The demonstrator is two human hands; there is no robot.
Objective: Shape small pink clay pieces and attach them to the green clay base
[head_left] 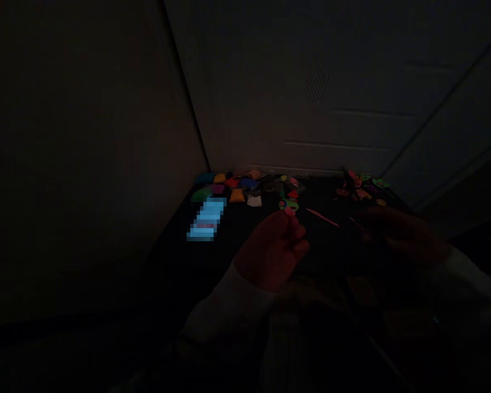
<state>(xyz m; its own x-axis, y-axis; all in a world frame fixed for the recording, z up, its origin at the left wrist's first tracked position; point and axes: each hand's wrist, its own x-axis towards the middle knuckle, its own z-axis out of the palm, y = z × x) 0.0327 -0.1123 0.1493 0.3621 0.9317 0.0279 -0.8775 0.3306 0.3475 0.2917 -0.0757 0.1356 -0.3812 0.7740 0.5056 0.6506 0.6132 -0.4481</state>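
Note:
My left hand [272,251] is raised over the dark table, thumb and fingers pinched together on a small pink piece of clay [289,211]. Just beyond it lies a green figure [285,204] with red and blue parts, partly covered by the fingertips. To the right, my right hand [407,232] is closed around a thin stick tool [355,222] whose tip points left; deep shadow hides most of its fingers. Between the two hands a pink modelling tool [322,217] rests on the table.
Several small packets of coloured clay, among them an orange packet [237,195] and a white packet [254,200], line the back left. A lit phone [207,219] lies in front of them. Colourful pieces [354,185] are heaped at the back right. A pale panelled wall [311,125] rises behind.

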